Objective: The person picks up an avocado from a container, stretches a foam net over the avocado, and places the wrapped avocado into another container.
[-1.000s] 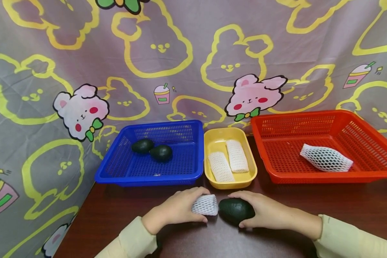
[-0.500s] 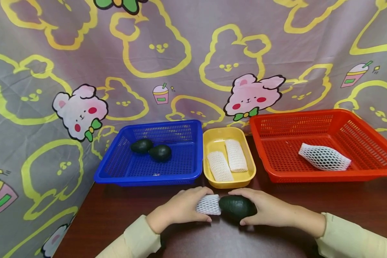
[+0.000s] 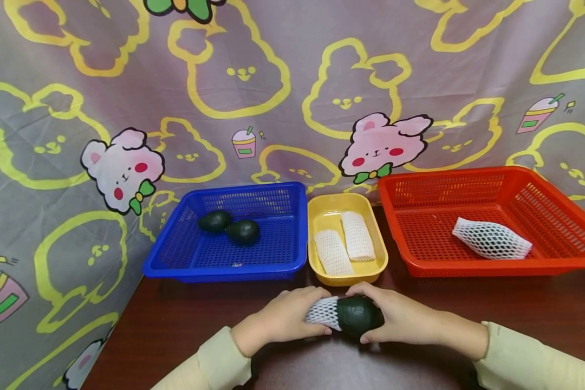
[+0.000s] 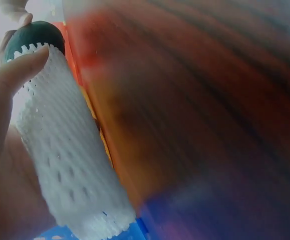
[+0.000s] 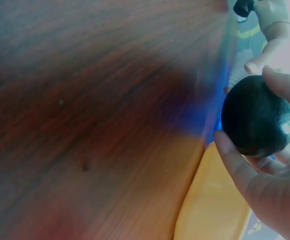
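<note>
My left hand (image 3: pixel 286 320) grips a white foam net sleeve (image 4: pixel 77 145), thumb along its side near the open end. My right hand (image 3: pixel 398 317) holds a dark green avocado (image 3: pixel 358 316) between thumb and fingers. The avocado's tip sits in the mouth of the net sleeve, whose toothed edge fits around it in the left wrist view. Most of the avocado is still bare. In the right wrist view the avocado (image 5: pixel 257 116) covers much of the sleeve.
Behind the hands stand a blue basket (image 3: pixel 224 271) with two avocados (image 3: pixel 229 226), a yellow tray (image 3: pixel 348 280) with two foam net sleeves (image 3: pixel 345 244), and a red basket (image 3: pixel 492 265) holding a net-wrapped avocado (image 3: pixel 492 238). A patterned curtain (image 3: pixel 292 81) hangs behind them.
My left hand has moved right with the net sleeve, bringing its mouth over the avocado's tip. The right hand has stayed nearly in place, still holding the avocado.
</note>
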The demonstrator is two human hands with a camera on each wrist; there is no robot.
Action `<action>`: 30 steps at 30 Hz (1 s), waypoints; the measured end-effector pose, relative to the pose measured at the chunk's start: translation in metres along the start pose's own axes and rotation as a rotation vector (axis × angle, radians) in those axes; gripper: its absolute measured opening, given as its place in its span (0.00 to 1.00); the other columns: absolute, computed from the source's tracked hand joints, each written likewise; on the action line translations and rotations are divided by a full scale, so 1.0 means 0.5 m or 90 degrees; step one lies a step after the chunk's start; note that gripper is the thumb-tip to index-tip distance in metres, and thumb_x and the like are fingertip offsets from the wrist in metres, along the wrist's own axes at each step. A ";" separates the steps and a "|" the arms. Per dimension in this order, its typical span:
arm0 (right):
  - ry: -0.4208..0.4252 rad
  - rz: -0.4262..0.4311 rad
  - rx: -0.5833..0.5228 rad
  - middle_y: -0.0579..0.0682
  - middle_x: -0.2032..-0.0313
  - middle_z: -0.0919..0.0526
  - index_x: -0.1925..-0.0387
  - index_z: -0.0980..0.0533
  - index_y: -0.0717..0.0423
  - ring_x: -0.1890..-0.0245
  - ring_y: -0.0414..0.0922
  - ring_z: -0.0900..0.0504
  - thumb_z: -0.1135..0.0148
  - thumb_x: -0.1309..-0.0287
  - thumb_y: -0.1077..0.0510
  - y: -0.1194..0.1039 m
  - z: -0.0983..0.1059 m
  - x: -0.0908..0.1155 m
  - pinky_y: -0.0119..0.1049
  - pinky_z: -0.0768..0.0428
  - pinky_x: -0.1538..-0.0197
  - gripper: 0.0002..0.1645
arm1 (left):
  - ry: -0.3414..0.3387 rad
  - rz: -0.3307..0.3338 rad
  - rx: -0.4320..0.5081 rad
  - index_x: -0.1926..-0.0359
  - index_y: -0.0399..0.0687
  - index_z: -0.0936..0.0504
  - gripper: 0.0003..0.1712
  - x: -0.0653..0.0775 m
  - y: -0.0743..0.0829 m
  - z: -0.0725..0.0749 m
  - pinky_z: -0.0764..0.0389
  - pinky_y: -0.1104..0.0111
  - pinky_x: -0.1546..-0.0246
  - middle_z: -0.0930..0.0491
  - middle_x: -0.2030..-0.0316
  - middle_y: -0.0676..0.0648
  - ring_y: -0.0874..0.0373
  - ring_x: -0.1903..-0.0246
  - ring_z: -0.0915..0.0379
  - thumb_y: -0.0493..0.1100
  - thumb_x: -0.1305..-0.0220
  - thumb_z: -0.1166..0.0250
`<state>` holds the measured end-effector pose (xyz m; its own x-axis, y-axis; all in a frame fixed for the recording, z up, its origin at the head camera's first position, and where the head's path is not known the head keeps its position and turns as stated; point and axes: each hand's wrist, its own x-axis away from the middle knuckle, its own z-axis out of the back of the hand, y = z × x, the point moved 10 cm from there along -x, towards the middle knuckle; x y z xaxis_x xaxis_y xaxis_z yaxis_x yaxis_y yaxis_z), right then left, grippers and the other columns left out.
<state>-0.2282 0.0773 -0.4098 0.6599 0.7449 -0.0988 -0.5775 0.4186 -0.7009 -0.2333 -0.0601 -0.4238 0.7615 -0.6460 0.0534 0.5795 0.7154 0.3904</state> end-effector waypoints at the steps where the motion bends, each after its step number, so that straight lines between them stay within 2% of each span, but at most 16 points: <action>1: 0.001 -0.003 0.000 0.44 0.47 0.20 0.40 0.30 0.43 0.49 0.39 0.21 0.17 0.52 0.50 0.001 0.000 0.000 0.39 0.21 0.46 0.40 | 0.001 -0.002 -0.001 0.40 0.57 0.23 0.31 -0.001 0.002 0.000 0.24 0.65 0.58 0.20 0.52 0.58 0.68 0.57 0.25 0.60 0.40 0.26; 6: 0.014 0.002 0.018 0.43 0.48 0.20 0.42 0.30 0.43 0.50 0.39 0.21 0.16 0.55 0.52 0.001 0.000 -0.002 0.39 0.21 0.47 0.40 | 0.011 -0.017 -0.007 0.41 0.56 0.21 0.30 -0.009 0.014 -0.002 0.22 0.66 0.57 0.19 0.52 0.58 0.68 0.56 0.24 0.59 0.41 0.25; 13: 0.042 0.031 0.042 0.43 0.48 0.27 0.43 0.29 0.44 0.49 0.40 0.23 0.15 0.56 0.54 -0.005 -0.002 -0.002 0.39 0.22 0.45 0.40 | 0.015 -0.033 -0.006 0.41 0.55 0.21 0.32 -0.021 0.024 -0.007 0.22 0.69 0.54 0.19 0.52 0.57 0.68 0.56 0.24 0.59 0.43 0.23; 18: 0.048 0.028 0.042 0.44 0.48 0.27 0.44 0.29 0.46 0.50 0.41 0.23 0.14 0.58 0.53 -0.003 0.000 -0.003 0.39 0.22 0.46 0.41 | 0.015 -0.038 -0.003 0.41 0.54 0.22 0.34 -0.028 0.031 -0.013 0.22 0.72 0.54 0.19 0.53 0.58 0.69 0.57 0.24 0.59 0.45 0.22; 25: 0.050 0.032 0.038 0.42 0.56 0.30 0.56 0.37 0.46 0.54 0.40 0.24 0.12 0.63 0.52 -0.005 -0.008 -0.007 0.35 0.22 0.53 0.42 | 0.005 -0.030 -0.026 0.43 0.53 0.22 0.38 -0.035 0.039 -0.025 0.22 0.72 0.56 0.19 0.54 0.60 0.70 0.58 0.24 0.62 0.50 0.20; 30: 0.052 0.046 0.052 0.40 0.60 0.33 0.60 0.38 0.45 0.57 0.38 0.26 0.11 0.66 0.52 -0.012 -0.010 -0.014 0.33 0.25 0.55 0.42 | 0.008 -0.034 -0.008 0.42 0.52 0.23 0.41 -0.041 0.049 -0.025 0.23 0.74 0.55 0.19 0.53 0.59 0.71 0.58 0.25 0.62 0.53 0.18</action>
<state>-0.2271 0.0668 -0.4083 0.6501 0.7311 -0.2071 -0.6602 0.4085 -0.6303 -0.2309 -0.0258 -0.4269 0.7331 -0.6798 0.0212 0.6230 0.6837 0.3801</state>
